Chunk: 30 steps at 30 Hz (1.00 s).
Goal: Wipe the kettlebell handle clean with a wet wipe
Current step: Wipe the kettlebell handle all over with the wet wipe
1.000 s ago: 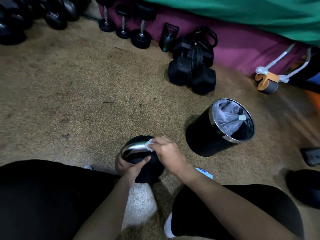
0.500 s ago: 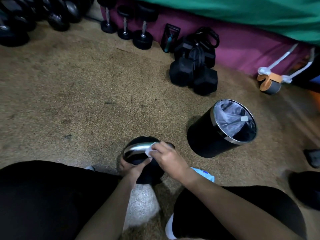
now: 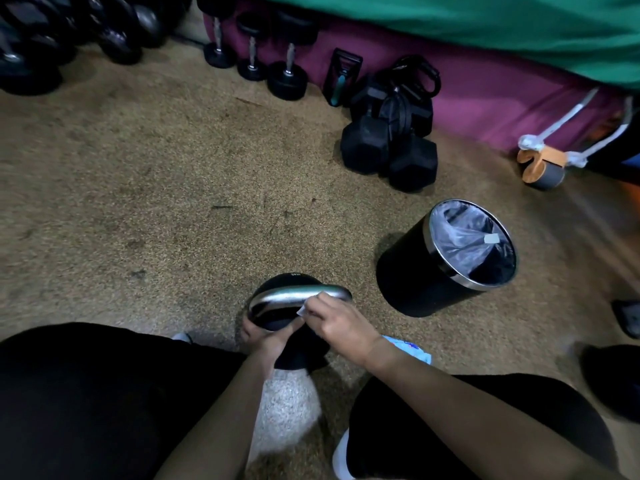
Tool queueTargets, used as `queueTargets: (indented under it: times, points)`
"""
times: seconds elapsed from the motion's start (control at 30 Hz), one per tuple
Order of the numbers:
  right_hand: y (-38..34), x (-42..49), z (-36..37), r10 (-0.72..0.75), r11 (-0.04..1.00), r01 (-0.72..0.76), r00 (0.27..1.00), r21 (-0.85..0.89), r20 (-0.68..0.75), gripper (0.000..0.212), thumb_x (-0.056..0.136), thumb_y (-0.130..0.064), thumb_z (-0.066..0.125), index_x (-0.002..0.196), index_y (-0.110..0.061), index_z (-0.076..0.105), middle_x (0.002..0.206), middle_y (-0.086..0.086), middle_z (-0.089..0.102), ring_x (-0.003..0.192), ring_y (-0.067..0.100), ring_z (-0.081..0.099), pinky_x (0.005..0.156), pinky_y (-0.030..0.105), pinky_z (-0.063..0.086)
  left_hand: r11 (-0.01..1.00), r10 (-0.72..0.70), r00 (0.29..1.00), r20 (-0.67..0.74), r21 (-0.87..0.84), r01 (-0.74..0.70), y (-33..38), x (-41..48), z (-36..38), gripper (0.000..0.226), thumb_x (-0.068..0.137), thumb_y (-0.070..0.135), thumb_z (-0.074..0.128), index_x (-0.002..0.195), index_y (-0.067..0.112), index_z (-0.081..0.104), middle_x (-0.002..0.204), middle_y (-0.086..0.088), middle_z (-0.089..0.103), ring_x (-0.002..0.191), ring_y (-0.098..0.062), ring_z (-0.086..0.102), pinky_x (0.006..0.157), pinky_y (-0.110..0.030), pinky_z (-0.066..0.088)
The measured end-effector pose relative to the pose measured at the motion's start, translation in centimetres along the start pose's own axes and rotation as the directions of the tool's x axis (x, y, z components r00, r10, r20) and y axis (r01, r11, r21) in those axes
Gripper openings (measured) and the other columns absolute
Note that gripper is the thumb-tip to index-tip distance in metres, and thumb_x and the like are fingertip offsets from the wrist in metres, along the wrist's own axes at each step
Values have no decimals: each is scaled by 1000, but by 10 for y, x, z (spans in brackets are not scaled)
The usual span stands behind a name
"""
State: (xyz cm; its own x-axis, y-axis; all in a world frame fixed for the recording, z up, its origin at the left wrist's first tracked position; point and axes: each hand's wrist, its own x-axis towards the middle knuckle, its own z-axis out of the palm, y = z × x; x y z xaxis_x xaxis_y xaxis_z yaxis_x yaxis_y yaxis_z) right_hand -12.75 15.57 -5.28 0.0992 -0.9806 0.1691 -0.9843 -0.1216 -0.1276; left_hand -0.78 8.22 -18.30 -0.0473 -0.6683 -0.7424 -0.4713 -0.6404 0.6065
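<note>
The wipe [image 3: 302, 310] is being pinched against the handle [image 3: 291, 295] by the curled fingers of the right hand [image 3: 341, 325]. The kettlebell [image 3: 299, 353] is being gripped by the left hand [image 3: 265, 337], thumb spread.

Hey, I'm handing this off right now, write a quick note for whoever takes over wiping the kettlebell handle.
Left hand: grips the kettlebell, steadying it on the floor.
Right hand: pinches the wet wipe against the right part of the handle.
Bin stands open to the right.
Done: wipe is on the handle; how much is clean can't be told.
Left: wipe the whole handle, then probably bin the wipe.
</note>
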Motion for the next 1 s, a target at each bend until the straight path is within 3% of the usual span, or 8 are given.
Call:
queueTargets:
  times: [0.2,0.27,0.4,0.6,0.7,0.8,0.9,1.0]
  points:
    - [1,6,-6,-118,993,119,993,-25,24,16,91,-19,52,88,-10,65,87,0,59,83,15,52,61,32,52,1000,-2,1000,13,-12,2,2,1,1,142,58,39,107,171,16,22,174,-15,30,164,-31,28,133,-43,26]
    - [2,9,-10,-124,992,125,991,-4,46,15,91,-18,53,100,-13,64,96,0,61,88,18,57,65,32,54,1000,18,999,27,-17,-18,-4,11,4,159,35,58,108,168,17,29,171,-14,38,161,-30,36,132,-45,31]
    - [10,8,-22,-54,997,53,998,55,16,22,86,-19,50,102,-14,65,98,2,63,91,19,61,71,28,54,998,47,999,-7,-33,-48,-30,36,13,191,-8,95,78,164,23,34,167,-9,45,156,-29,43,129,-48,38]
    - [9,8,-24,-45,994,38,997,104,64,20,85,-17,52,92,-12,69,97,2,66,92,20,62,73,27,54,997,61,998,28,-53,-60,-10,8,0,191,-3,88,82,168,21,29,170,-11,40,160,-30,37,131,-48,34]
    - [15,20,-24,-3,986,-13,995,165,95,23,77,-5,56,93,-10,72,99,6,68,89,26,66,69,31,58,997,48,997,60,-60,-45,-2,-4,-3,164,35,61,106,170,19,24,174,-12,31,163,-31,29,133,-47,28]
    - [19,26,-28,69,979,-87,992,184,103,37,62,12,67,91,-10,73,99,8,70,84,27,68,64,34,59,998,53,998,23,-42,-52,-4,1,-2,146,55,43,108,171,18,23,176,-13,27,165,-30,24,134,-46,25]
    - [19,23,-30,66,979,-86,992,187,107,38,60,13,67,89,-10,74,96,7,70,80,27,67,63,32,58,997,56,998,34,-50,-54,-6,3,0,152,47,47,110,170,19,25,175,-13,29,163,-31,28,133,-47,28]
    - [15,26,-30,31,972,-63,989,226,145,28,67,8,61,86,-8,74,97,8,70,83,27,67,70,26,55,996,64,997,33,-62,-62,-8,8,2,174,14,74,93,167,22,29,172,-11,37,160,-31,35,130,-50,34]
